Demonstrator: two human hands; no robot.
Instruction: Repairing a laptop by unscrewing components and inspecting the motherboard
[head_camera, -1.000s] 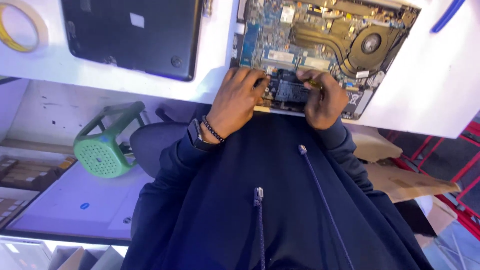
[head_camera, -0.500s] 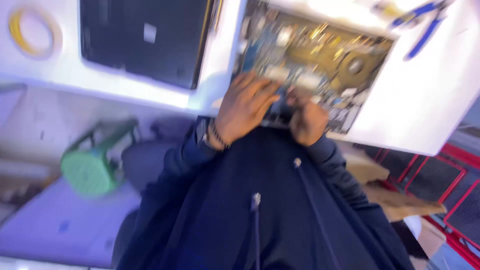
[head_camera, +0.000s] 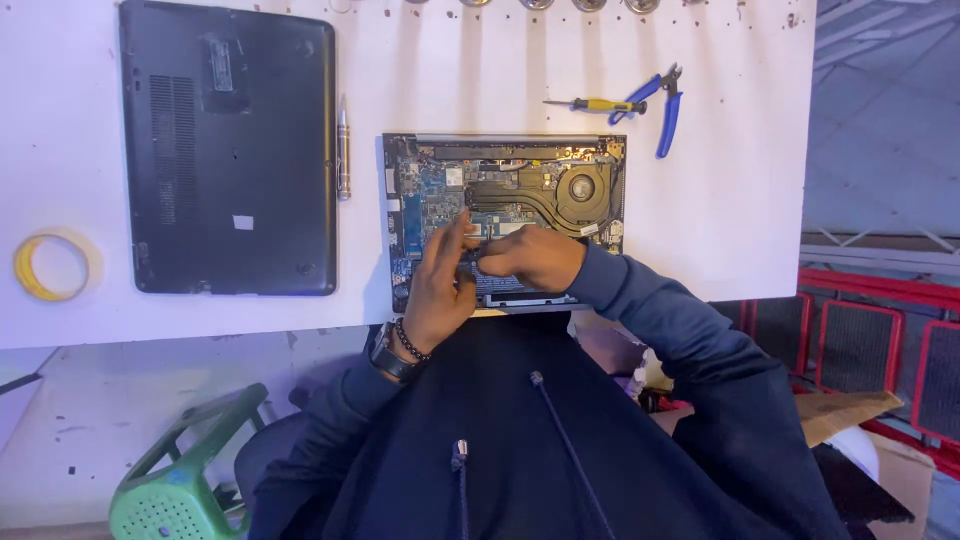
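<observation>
Both of your hands are working inside the opened laptop (head_camera: 505, 220), but how each grip is closing cannot be told: your left hand (head_camera: 440, 285) is pressing its extended fingers (head_camera: 455, 235) down onto the board near the middle of the chassis, and your right hand (head_camera: 530, 257) is curling just beside it, fingertips meeting the left ones over the same spot, with whatever small part may be between them staying hidden. You are wearing a dark watch and a beaded bracelet (head_camera: 408, 342) on the left wrist. The laptop is lying flat on the white counter (head_camera: 720, 200) with its bottom cover off, its long axis running left to right across the view, the fan (head_camera: 583, 187) and copper heat pipes sitting toward the far right corner and the near edge reaching the counter's edge in front of your body. Lying to its left, well apart from your hands, is the black bottom cover (head_camera: 228, 150), long axis pointing away from you, with a slim metal driver (head_camera: 343, 150) resting just beside its right edge. Beyond the laptop's far right corner, a yellow-handled screwdriver (head_camera: 598, 105) is lying crosswise, touching blue-handled pliers (head_camera: 660, 105). A roll of yellow tape (head_camera: 50, 266) is sitting near the counter's left end, and a green stool (head_camera: 170, 480) is standing on the floor below.
</observation>
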